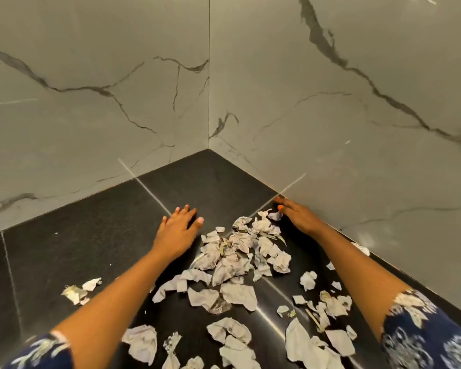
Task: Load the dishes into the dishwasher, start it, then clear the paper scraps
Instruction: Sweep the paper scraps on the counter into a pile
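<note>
Several crumpled white paper scraps (232, 257) lie scattered over a black tiled surface (96, 235) in a corner. The thickest heap sits between my two hands. My left hand (177, 230) lies flat on the black surface with straight fingers, just left of the heap. My right hand (296, 214) rests flat at the foot of the right wall, its fingers straight and touching the far scraps. Neither hand holds anything. No dishes or dishwasher are in view.
Two grey marble walls (330, 129) meet at the corner behind the hands and bound the surface. A few stray scraps (77, 290) lie at the left, more (322, 339) near the lower right. Bare black tile stretches to the left.
</note>
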A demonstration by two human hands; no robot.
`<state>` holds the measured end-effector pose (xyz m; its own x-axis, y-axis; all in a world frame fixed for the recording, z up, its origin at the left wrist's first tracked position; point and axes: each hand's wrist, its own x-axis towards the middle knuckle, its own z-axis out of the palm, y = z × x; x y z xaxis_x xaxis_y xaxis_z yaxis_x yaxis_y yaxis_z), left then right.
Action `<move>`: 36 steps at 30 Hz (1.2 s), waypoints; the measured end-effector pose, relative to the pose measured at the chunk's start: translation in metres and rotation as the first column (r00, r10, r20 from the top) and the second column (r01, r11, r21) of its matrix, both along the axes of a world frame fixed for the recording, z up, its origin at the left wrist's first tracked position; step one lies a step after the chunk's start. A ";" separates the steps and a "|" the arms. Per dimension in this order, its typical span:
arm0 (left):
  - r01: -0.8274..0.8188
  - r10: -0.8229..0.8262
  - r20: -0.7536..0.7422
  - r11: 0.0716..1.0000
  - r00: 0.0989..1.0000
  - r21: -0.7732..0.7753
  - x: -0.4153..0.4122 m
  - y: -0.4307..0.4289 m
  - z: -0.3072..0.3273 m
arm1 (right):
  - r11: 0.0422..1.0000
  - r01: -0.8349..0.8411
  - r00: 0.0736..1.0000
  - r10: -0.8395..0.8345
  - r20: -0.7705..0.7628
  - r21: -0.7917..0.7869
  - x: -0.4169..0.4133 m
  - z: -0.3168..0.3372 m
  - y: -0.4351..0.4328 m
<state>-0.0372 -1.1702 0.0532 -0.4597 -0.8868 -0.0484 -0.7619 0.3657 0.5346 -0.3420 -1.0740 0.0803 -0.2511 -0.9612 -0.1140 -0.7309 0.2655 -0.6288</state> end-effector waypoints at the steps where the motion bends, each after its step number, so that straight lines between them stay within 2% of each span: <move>1: 0.025 -0.024 0.048 1.000 0.999 -0.015 -0.009 0.003 -0.001 | 0.999 -0.038 0.999 0.038 -0.005 0.036 0.001 -0.003 -0.002; 6: 0.312 -0.312 0.082 0.950 0.946 0.014 -0.040 0.053 0.002 | 0.963 -0.234 0.972 0.227 0.065 0.134 0.041 0.007 0.033; 8: 0.376 -0.377 -0.022 0.917 0.926 0.135 -0.038 0.079 0.009 | 0.953 -0.265 0.964 0.256 0.080 0.150 0.053 0.013 0.064; 10: 0.378 -0.333 -0.196 0.883 0.922 0.278 -0.024 0.095 0.025 | 0.968 -0.205 0.971 0.183 0.155 0.143 0.059 0.023 0.096; 11: 0.368 -0.305 -0.243 0.884 0.921 0.288 -0.013 0.098 0.035 | 0.981 -0.165 0.980 0.152 0.132 0.098 0.059 0.027 0.108; 12: 0.332 -0.275 -0.243 0.913 0.930 0.236 0.004 0.099 0.043 | 0.993 -0.113 0.993 0.111 0.051 0.037 0.062 0.031 0.118; 13: 0.260 -0.227 -0.218 0.956 0.949 0.137 0.024 0.097 0.048 | 0.998 -0.044 0.999 0.043 -0.032 -0.047 0.067 0.034 0.125; 15: 0.014 -0.024 -0.144 0.997 0.989 -0.069 0.080 0.090 0.049 | 0.979 0.056 0.983 -0.089 -0.161 -0.198 0.090 0.036 0.129; 17: -0.240 0.237 -0.040 0.958 0.971 -0.157 0.136 0.086 0.034 | 0.987 0.001 0.953 -0.049 -0.298 -0.159 0.116 0.027 0.125; 19: -0.383 0.387 0.042 0.920 0.921 -0.089 0.165 0.092 0.016 | 0.995 -0.094 0.889 0.096 -0.448 0.026 0.138 0.012 0.118; 21: -0.364 0.368 0.066 0.929 0.927 -0.075 0.158 0.102 0.002 | 0.986 -0.099 0.857 0.153 -0.492 0.134 0.146 -0.004 0.113; 25: -0.164 0.164 -0.002 0.985 0.987 -0.047 0.095 0.130 0.001 | 0.990 -0.017 0.859 0.088 -0.505 0.143 0.138 -0.011 0.132; 29: 0.078 -0.077 0.023 0.996 0.997 -0.039 0.045 0.162 0.001 | 0.977 0.086 0.822 0.039 -0.568 0.192 0.114 -0.006 0.173; 31: 0.189 -0.186 -0.077 0.982 0.979 0.030 0.036 0.172 0.000 | 0.980 0.128 0.823 -0.019 -0.567 0.152 0.106 0.001 0.184; 32: 0.193 -0.177 -0.183 0.979 0.967 0.070 0.037 0.175 0.001 | 0.986 0.133 0.824 -0.053 -0.564 0.102 0.104 0.005 0.185; 34: 0.060 -0.022 -0.359 0.994 0.933 0.095 0.051 0.174 0.003 | 0.995 0.100 0.837 -0.087 -0.541 -0.005 0.107 0.012 0.170; 36: -0.176 0.174 -0.333 0.984 0.927 0.024 0.077 0.166 -0.001 | 0.999 -0.004 0.857 -0.015 -0.515 -0.037 0.120 0.015 0.142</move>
<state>0.0399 -1.0042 0.0523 -0.2856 -0.9544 0.0863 -0.5932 0.2468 0.7663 -0.2220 -0.9317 0.0958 -0.2696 -0.9606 0.0674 -0.9516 0.2550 -0.1718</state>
